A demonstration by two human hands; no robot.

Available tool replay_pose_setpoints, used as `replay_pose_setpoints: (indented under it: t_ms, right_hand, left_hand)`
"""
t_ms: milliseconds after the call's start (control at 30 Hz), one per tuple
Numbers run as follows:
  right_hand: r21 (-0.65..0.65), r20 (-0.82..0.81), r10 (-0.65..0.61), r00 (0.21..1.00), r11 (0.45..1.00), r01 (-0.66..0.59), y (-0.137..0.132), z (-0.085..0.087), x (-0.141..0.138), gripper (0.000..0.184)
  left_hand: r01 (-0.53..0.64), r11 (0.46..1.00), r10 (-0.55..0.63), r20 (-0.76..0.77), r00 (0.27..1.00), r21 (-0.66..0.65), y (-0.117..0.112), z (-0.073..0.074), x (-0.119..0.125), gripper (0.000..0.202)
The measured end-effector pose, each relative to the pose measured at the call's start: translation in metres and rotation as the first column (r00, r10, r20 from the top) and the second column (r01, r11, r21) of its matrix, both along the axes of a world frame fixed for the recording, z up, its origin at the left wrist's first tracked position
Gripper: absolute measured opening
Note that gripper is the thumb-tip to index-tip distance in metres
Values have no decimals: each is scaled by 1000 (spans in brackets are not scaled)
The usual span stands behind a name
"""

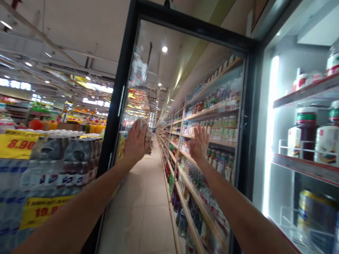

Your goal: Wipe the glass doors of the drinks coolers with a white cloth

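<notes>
Our left hand (135, 141) holds the cloth (148, 141) beneath its outstretched fingers against the glass (139, 68), apparently soft, light, best gripped by its bunched middle, while our right hand's (199, 144) bare fingers spread wide.

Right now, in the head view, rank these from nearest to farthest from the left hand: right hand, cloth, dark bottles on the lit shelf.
1. Cloth: at the left hand, showing beside its fingers.
2. Right hand: to its right, raised.
3. Dark bottles: far right, on the lit shelf.
</notes>
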State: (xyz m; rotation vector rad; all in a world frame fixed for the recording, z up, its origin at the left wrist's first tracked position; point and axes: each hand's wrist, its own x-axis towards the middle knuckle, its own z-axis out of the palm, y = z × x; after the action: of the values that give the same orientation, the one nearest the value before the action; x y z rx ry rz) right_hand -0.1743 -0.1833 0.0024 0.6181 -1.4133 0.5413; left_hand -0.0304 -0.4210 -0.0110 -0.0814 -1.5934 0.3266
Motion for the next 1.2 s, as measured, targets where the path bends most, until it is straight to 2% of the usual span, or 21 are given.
replay_pose_setpoints:
  t_ms: [67, 100, 167, 200, 267, 333, 367, 433, 500, 533, 567, 633, 700, 767, 867, 900, 933, 1000, 1067, 1133, 1200]
  right_hand:
    - [2, 7, -1, 1000, 1000, 1, 0, 0, 0, 51]
    - [5, 10, -2, 1000, 1000, 2, 0, 0, 0, 51]
    - [5, 15, -4, 1000, 1000, 4, 1, 0, -1, 51]
    - [5, 16, -4, 1000, 1000, 4, 1, 0, -1, 51]
    - [8, 17, 1, 1000, 1000, -1, 1, 0, -2, 51]
    - [7, 18, 4, 1000, 1000, -4, 1, 0, -2, 51]
    - [5, 17, 4, 1000, 1000, -4, 1, 0, -2, 51]
    - [-1, 14, 5, 1000, 1000, -5, 1, 0, -1, 50]
    - [-4, 15, 8, 1000, 1000, -8, 1, 0, 0, 50]
    - [-2, 17, 9, 1000, 1000, -9, 1, 0, 1, 50]
    - [1, 20, 9, 1000, 1000, -9, 1, 0, 1, 50]
    - [6, 23, 6, 1000, 1000, -6, 1, 0, 2, 50]
    - [3, 16, 3, 1000, 1000, -3, 1, -1, 2, 50]
    - [1, 10, 1, 1000, 1000, -1, 2, -1, 2, 50]
    - [4, 6, 11, 1000, 1000, -11, 3, -1, 1, 50]
    - [4, 7, 17, 1000, 1000, -17, 3, -1, 0, 50]
    - [3, 7, 23, 1000, 1000, -23, 3, -1, 0, 50]
    - [-2, -2, 34, 999, 999, -34, 3, -1, 0, 50]
    - [-8, -15, 43, 999, 999, -43, 4, -1, 0, 49]
    - [-11, -25, 51, 998, 999, -51, 4, -1, -1, 49]
    - [-7, -27, 57, 998, 998, -57, 5, -1, -1, 49]
  left_hand:
    - [29, 974, 6, 155, 988, -223, 8, -10, -2, 63]
    - [69, 933, 25, 254, 967, -353, 12, -13, -3, 60]
    - [128, 873, 59, 363, 930, -470, 14, -11, -4, 57]
    - [117, 893, 45, 346, 937, -434, 12, -6, -3, 57]
    - [40, 982, -10, 167, 986, -183, 3, 5, -2, 61]
    - [10, 998, -10, -12, 1000, 63, -4, 11, -1, 66]
    - [9, 997, -8, -20, 1000, 76, -5, 10, -1, 67]
    - [32, 990, -11, 149, 989, -137, -3, 3, -2, 66]
    - [113, 912, 36, 353, 935, -394, 2, -2, -3, 60]
    - [133, 890, 53, 388, 920, -437, 5, -2, -3, 59]
    - [117, 906, 44, 366, 929, -407, 8, 0, -4, 58]
    - [45, 982, -7, 204, 979, -186, 15, 9, -8, 60]
    - [37, 998, -32, 99, 995, -46, 26, 15, -13, 63]
    - [88, 976, -46, 207, 977, -200, 38, 16, -19, 62]
    - [213, 834, 32, 430, 902, -510, 46, 18, -21, 55]
    - [211, 827, 44, 434, 900, -521, 44, 21, -20, 54]
    - [173, 864, 32, 394, 919, -472, 42, 26, -18, 53]
    - [53, 977, -10, 202, 979, -209, 36, 35, -14, 56]
    - [11, 1000, -10, 51, 999, -26, 33, 36, -12, 59]
    - [28, 987, -12, 100, 995, -159, 33, 29, -12, 59]
    - [80, 921, 8, 223, 975, -382, 32, 20, -11, 56]
